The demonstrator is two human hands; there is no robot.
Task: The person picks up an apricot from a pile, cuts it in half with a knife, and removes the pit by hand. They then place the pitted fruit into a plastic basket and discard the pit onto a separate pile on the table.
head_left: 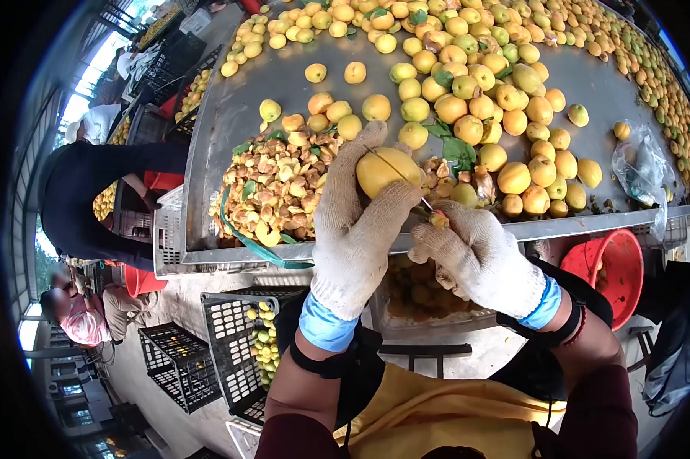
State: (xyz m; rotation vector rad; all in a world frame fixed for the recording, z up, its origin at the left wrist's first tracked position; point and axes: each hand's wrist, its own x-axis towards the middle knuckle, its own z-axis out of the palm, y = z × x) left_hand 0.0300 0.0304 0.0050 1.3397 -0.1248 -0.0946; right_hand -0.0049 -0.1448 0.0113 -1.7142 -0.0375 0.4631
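L hand (356, 229), gloved, fingers up, curled round fruit (387, 170). R hand (475, 256), gloved, fisted just below-right of fruit. Both forearms bare, angled up twd fruit.

Heap of pits (272, 191) beside loose fruit (452, 107) on steel table (238, 122) — red bucket (616, 268), black crates (180, 367) below

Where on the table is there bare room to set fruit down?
The table is bare at the left, between the pit pile and the far fruit heap, and at the right, between the middle fruit cluster and the edge row. The front edge by the left hand and right hand is crowded.
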